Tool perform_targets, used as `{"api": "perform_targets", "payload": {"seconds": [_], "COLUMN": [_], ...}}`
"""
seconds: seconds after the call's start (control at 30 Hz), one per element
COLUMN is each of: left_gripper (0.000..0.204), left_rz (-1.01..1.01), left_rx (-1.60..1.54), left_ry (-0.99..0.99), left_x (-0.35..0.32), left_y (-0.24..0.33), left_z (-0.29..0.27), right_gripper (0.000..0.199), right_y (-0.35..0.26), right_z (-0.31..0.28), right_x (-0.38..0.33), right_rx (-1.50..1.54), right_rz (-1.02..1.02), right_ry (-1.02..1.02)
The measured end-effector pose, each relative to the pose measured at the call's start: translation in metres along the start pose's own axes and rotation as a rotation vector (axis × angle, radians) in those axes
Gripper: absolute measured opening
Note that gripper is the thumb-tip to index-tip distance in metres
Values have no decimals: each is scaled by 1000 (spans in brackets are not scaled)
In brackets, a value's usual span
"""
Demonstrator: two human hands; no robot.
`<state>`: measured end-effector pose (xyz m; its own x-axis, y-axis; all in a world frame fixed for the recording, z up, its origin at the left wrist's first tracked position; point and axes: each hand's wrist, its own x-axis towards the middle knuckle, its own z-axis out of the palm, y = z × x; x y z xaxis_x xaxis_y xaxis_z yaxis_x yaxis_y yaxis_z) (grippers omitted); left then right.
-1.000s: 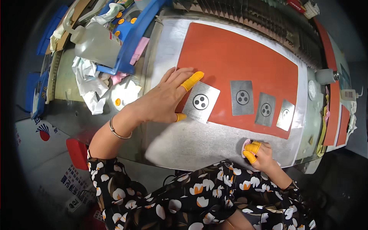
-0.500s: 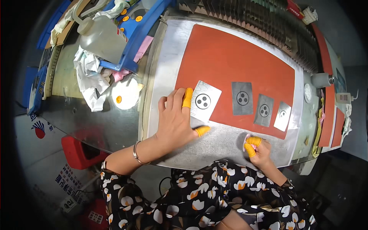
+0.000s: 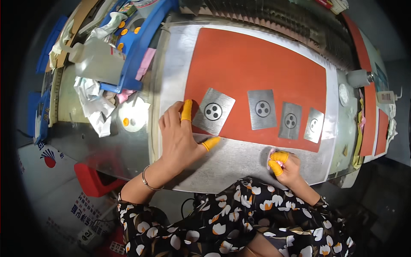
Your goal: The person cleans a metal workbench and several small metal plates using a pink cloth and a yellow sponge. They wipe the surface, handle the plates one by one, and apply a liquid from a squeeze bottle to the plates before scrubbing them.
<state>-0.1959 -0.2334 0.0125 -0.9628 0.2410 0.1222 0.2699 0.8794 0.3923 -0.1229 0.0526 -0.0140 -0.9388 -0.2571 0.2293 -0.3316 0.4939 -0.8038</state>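
My left hand (image 3: 182,137) lies flat on the metal table (image 3: 239,160), fingers apart, yellow finger cots on the index finger and thumb. Its index fingertip touches the left edge of a grey square metal plate (image 3: 212,111) with three dark holes, lying on the orange mat (image 3: 257,73). Three more grey plates lie in a row to the right: one (image 3: 261,109), a second (image 3: 290,120) and a third (image 3: 314,125). My right hand (image 3: 286,167), also with yellow cots, is closed around a small pink cloth (image 3: 271,154) at the near table edge.
A blue tray (image 3: 141,47) with small parts stands at the far left, with a clear plastic bottle (image 3: 96,60) and crumpled white paper (image 3: 92,100) beside it. A white round dish (image 3: 133,120) sits left of my hand. A grey cylinder (image 3: 358,78) stands at the right.
My left hand slid back from on top of the leftmost plate toward the near left, so only its index fingertip touches the plate's edge. My right hand stayed closed at the table edge.
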Motion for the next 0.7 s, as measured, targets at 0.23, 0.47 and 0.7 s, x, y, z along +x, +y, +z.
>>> {"api": "perform_targets", "payload": {"seconds": [0.23,0.47,0.7], "left_gripper": [76,69,36], "left_rz": [-7,-66,-239], "left_rx": [27,-78,-73], "left_ry": [23,75,248], "left_x": [1,-10,-27], "left_y": [6,12,3], "left_z": [7,13,26], "right_gripper": [10,16,16], "right_y": [1,27,87], "right_z": [-13,-89,-136], "right_x": [-5,-17,-12], "right_rx": [-10,219,712], "right_rz": [-28,276,488], "right_ry": [-15,455,560]}}
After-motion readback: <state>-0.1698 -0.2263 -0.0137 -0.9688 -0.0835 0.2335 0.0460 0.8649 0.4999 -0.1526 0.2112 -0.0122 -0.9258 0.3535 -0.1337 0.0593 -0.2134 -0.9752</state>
